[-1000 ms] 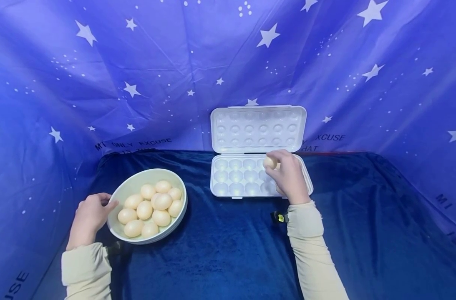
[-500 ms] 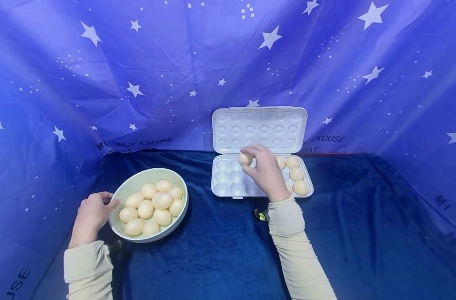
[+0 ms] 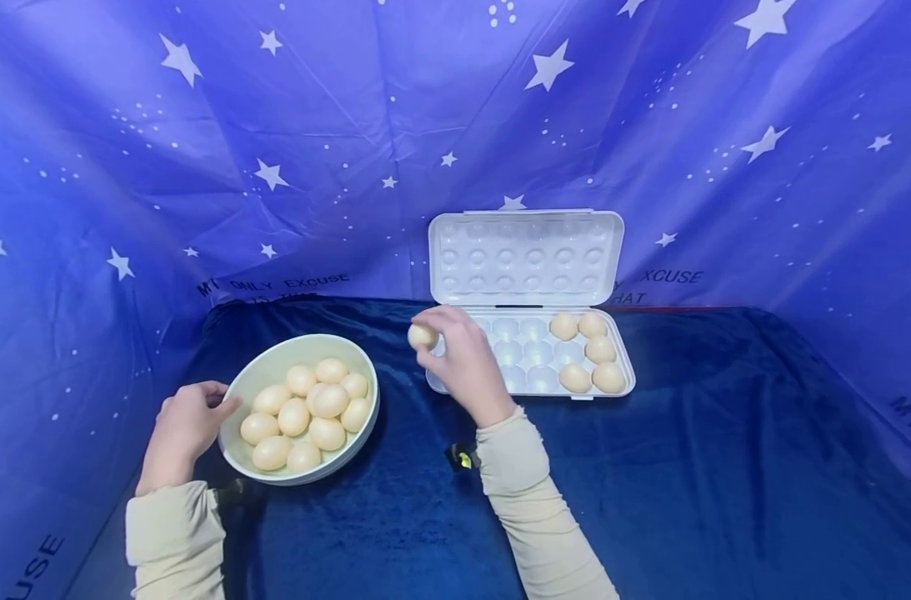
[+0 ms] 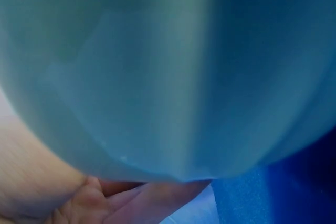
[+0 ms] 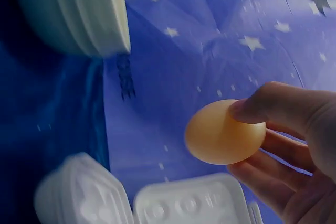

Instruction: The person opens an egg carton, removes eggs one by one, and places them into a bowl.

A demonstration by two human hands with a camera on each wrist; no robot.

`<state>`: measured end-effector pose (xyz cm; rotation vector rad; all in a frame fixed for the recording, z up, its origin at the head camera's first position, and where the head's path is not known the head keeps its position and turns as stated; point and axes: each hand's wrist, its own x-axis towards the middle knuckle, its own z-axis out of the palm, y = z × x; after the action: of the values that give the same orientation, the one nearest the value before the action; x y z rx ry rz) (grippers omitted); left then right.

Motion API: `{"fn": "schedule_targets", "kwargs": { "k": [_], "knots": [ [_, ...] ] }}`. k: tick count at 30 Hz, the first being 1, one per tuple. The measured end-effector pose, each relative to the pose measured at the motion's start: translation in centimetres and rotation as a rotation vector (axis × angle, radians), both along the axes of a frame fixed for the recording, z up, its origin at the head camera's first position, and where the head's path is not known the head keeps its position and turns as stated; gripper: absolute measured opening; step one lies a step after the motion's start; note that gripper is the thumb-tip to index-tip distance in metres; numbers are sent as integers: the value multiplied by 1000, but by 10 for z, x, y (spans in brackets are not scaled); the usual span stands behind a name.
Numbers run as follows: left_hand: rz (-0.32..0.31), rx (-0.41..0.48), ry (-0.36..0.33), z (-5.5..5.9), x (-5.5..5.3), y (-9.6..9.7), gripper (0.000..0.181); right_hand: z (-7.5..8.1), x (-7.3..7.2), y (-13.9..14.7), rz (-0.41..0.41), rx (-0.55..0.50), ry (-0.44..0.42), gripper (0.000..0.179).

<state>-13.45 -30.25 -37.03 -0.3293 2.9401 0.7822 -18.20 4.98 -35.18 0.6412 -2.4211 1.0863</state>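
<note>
My left hand [image 3: 188, 425] grips the near-left rim of a pale green bowl [image 3: 290, 352], thumb on the inner side. Several pale brown eggs [image 3: 293, 417] lie in it. In the left wrist view the outside of the bowl [image 4: 131, 93] fills most of the picture, fingers [image 4: 152, 203] below it. My right hand [image 3: 463, 362] pinches one egg [image 5: 220, 135] between thumb and fingers, raised over the left end of a white plastic egg box [image 3: 538, 352]. Several eggs [image 3: 600, 349] sit in cups at the box's right end. My hand hides some left cups.
The box's lid [image 3: 526, 258] stands open at the back, close to a blue star-printed curtain [image 3: 395, 150]. Dark blue velvet cloth [image 3: 395, 525] covers the table. The bowl stands left of the box, with a strip of cloth between them.
My right hand has moved left across the egg box, still holding the egg, uncovering the eggs at the right end. My left hand stays on the bowl's rim.
</note>
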Motion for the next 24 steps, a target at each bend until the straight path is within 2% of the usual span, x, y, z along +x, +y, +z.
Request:
{"fn": "schedule_targets", "kwargs": {
  "k": [9,17,20,24],
  "knots": [
    [0,9,-13,0,-1,-1,43,-8,5,-27,161,107,-3,27],
    [1,-4,-7,0,-2,-2,43,-18,11,-51,259,205,-4,27],
    [2,-6,-4,0,-1,-1,43,-23,15,-60,275,267,3,26],
    [-3,-11,6,-1,-1,0,42,-30,17,-68,257,321,25,26]
  ]
}}
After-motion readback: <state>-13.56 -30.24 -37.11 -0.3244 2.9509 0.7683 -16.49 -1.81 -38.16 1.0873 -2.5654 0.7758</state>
